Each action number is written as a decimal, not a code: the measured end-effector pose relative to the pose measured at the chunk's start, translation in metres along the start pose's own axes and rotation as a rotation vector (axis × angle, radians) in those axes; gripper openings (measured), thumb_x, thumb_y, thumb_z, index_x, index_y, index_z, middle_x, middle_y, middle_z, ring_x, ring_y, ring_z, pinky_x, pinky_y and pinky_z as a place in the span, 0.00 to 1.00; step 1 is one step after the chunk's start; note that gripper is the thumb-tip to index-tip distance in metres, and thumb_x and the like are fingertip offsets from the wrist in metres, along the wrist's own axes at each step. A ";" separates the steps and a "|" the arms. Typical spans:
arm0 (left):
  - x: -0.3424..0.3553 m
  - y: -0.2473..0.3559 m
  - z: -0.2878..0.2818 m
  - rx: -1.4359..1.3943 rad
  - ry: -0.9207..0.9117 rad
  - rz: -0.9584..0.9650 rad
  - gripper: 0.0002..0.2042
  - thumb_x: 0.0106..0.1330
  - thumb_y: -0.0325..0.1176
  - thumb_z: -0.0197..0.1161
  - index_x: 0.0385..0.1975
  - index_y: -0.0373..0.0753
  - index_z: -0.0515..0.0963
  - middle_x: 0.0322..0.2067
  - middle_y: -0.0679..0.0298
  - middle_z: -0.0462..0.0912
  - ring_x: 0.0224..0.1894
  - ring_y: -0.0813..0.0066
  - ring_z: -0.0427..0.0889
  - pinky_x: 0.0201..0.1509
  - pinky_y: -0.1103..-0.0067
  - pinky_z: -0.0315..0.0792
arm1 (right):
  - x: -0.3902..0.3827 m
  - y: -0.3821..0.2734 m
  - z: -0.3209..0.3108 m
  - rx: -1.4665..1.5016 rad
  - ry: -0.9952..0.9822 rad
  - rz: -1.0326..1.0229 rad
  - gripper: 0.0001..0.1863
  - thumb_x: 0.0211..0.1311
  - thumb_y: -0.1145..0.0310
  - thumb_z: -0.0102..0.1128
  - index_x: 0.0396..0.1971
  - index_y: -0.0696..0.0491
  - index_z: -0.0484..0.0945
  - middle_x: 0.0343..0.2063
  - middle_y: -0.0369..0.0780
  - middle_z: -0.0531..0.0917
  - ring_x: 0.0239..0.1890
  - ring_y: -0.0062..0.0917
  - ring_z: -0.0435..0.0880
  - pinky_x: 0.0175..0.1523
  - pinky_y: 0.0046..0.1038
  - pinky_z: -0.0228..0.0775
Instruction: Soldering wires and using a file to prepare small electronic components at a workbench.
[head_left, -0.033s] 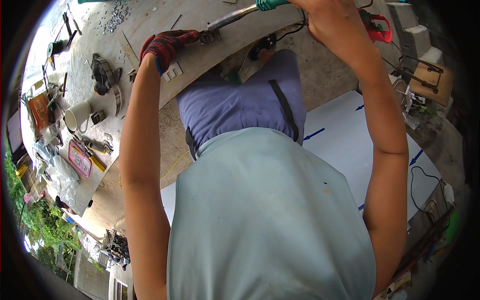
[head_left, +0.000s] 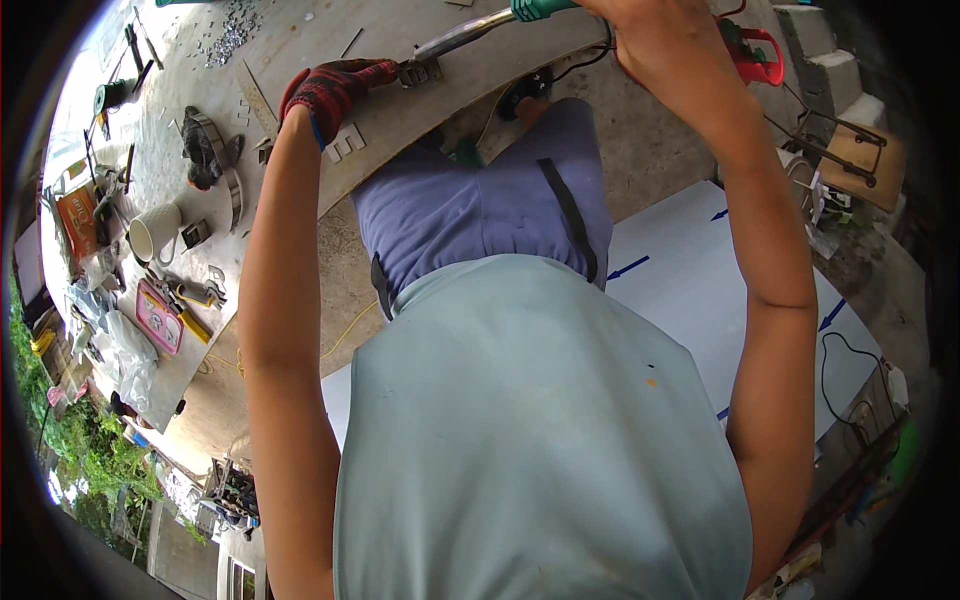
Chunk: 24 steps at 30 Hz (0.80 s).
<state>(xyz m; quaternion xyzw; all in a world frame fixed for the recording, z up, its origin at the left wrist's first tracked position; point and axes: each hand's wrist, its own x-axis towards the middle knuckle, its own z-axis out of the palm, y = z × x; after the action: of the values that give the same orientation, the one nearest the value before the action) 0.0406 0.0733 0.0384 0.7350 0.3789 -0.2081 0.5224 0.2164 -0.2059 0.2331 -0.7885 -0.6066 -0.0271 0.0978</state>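
Note:
My left hand (head_left: pixel 338 88), in a red and black glove, lies over the worktable (head_left: pixel 310 40) with its fingers pressed together. Its fingertips hold a small dark metal piece (head_left: pixel 420 72) near the table edge. Bare, my right hand (head_left: pixel 665 38) is closed at the upper right around a tool with a green handle (head_left: pixel 540 8) and a long metal barrel (head_left: pixel 465 36), which looks like a soldering iron. The barrel slants down to the left, and its tip meets the metal piece. Part of the handle is cut off by the upper edge.
Flat metal pieces (head_left: pixel 346 143) lie beside my left wrist. Farther left are a metal strip (head_left: pixel 258 98), a dark glove (head_left: pixel 200 155), a white mug (head_left: pixel 154 232) and a pink tray (head_left: pixel 160 318). Small metal bits (head_left: pixel 232 35) are scattered farther back. A black cord (head_left: pixel 585 66) hangs below the right hand.

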 end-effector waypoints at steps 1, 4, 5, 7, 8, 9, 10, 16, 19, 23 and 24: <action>0.001 -0.001 0.000 0.018 -0.010 0.031 0.18 0.66 0.47 0.73 0.50 0.44 0.89 0.41 0.71 0.89 0.42 0.81 0.78 0.50 0.79 0.73 | 0.001 -0.001 0.001 0.001 -0.002 0.000 0.13 0.63 0.78 0.57 0.43 0.54 0.88 0.33 0.42 0.79 0.42 0.33 0.78 0.49 0.34 0.64; 0.005 -0.004 0.000 0.008 -0.032 0.050 0.18 0.66 0.47 0.73 0.50 0.44 0.89 0.41 0.71 0.89 0.41 0.80 0.78 0.50 0.79 0.73 | 0.001 -0.004 0.002 -0.051 -0.024 -0.015 0.13 0.64 0.76 0.58 0.43 0.54 0.88 0.33 0.41 0.79 0.42 0.32 0.79 0.50 0.34 0.65; 0.006 -0.004 0.000 -0.021 -0.043 0.039 0.18 0.65 0.47 0.74 0.50 0.44 0.89 0.41 0.70 0.88 0.41 0.80 0.78 0.50 0.79 0.73 | 0.001 -0.003 0.003 -0.075 -0.015 -0.034 0.12 0.64 0.75 0.58 0.44 0.53 0.88 0.33 0.41 0.79 0.42 0.32 0.79 0.51 0.34 0.65; 0.006 -0.005 0.000 -0.024 -0.057 0.052 0.18 0.65 0.47 0.74 0.51 0.45 0.89 0.41 0.71 0.88 0.40 0.80 0.77 0.49 0.79 0.72 | 0.001 -0.004 0.005 -0.100 -0.007 -0.052 0.12 0.64 0.74 0.59 0.44 0.53 0.88 0.33 0.41 0.79 0.43 0.32 0.79 0.51 0.35 0.66; 0.006 -0.006 -0.001 -0.029 -0.067 0.064 0.18 0.65 0.48 0.74 0.51 0.47 0.89 0.41 0.71 0.88 0.40 0.80 0.77 0.49 0.80 0.72 | 0.002 -0.005 0.005 -0.119 -0.015 -0.068 0.12 0.65 0.74 0.59 0.44 0.53 0.88 0.33 0.41 0.79 0.43 0.32 0.79 0.51 0.35 0.66; 0.018 -0.019 -0.003 -0.030 -0.067 0.064 0.18 0.65 0.48 0.74 0.51 0.47 0.89 0.41 0.71 0.88 0.40 0.80 0.77 0.49 0.80 0.72 | 0.003 -0.007 0.005 -0.138 -0.022 -0.084 0.12 0.65 0.74 0.59 0.44 0.53 0.88 0.33 0.42 0.79 0.43 0.33 0.79 0.52 0.35 0.66; 0.035 -0.048 -0.008 -0.040 -0.032 0.083 0.18 0.65 0.48 0.73 0.51 0.48 0.89 0.41 0.71 0.88 0.40 0.80 0.77 0.49 0.79 0.72 | 0.007 -0.011 0.004 -0.134 -0.018 -0.101 0.12 0.65 0.74 0.59 0.44 0.53 0.88 0.33 0.42 0.79 0.43 0.33 0.79 0.52 0.35 0.66; 0.011 -0.010 -0.003 -0.076 -0.082 0.025 0.18 0.66 0.49 0.72 0.52 0.50 0.89 0.42 0.71 0.88 0.41 0.79 0.77 0.50 0.78 0.73 | 0.003 -0.013 0.005 -0.174 -0.004 -0.103 0.12 0.66 0.73 0.60 0.45 0.54 0.88 0.34 0.42 0.79 0.43 0.32 0.79 0.51 0.35 0.67; 0.011 -0.012 -0.003 -0.089 -0.081 0.042 0.18 0.67 0.48 0.72 0.51 0.48 0.89 0.42 0.70 0.89 0.42 0.79 0.79 0.51 0.78 0.73 | 0.003 -0.016 0.004 -0.235 -0.006 -0.138 0.12 0.66 0.72 0.60 0.45 0.54 0.88 0.34 0.42 0.79 0.43 0.32 0.79 0.50 0.35 0.67; 0.011 -0.013 0.002 -0.208 -0.066 0.080 0.16 0.68 0.43 0.73 0.48 0.39 0.89 0.40 0.67 0.91 0.41 0.80 0.83 0.49 0.80 0.75 | 0.003 -0.018 0.006 -0.211 -0.014 -0.135 0.12 0.65 0.73 0.60 0.45 0.53 0.88 0.34 0.43 0.79 0.43 0.33 0.79 0.49 0.35 0.68; 0.010 -0.012 0.002 -0.208 -0.066 0.078 0.16 0.68 0.43 0.73 0.48 0.39 0.89 0.40 0.67 0.91 0.41 0.80 0.83 0.49 0.80 0.75 | 0.003 -0.018 0.007 -0.207 -0.016 -0.135 0.12 0.65 0.73 0.60 0.45 0.53 0.88 0.34 0.43 0.79 0.42 0.33 0.79 0.49 0.35 0.68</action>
<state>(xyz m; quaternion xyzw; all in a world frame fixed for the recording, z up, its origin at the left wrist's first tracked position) 0.0373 0.0769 0.0233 0.6837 0.3521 -0.1713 0.6158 0.1990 -0.1975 0.2293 -0.7521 -0.6529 -0.0896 0.0090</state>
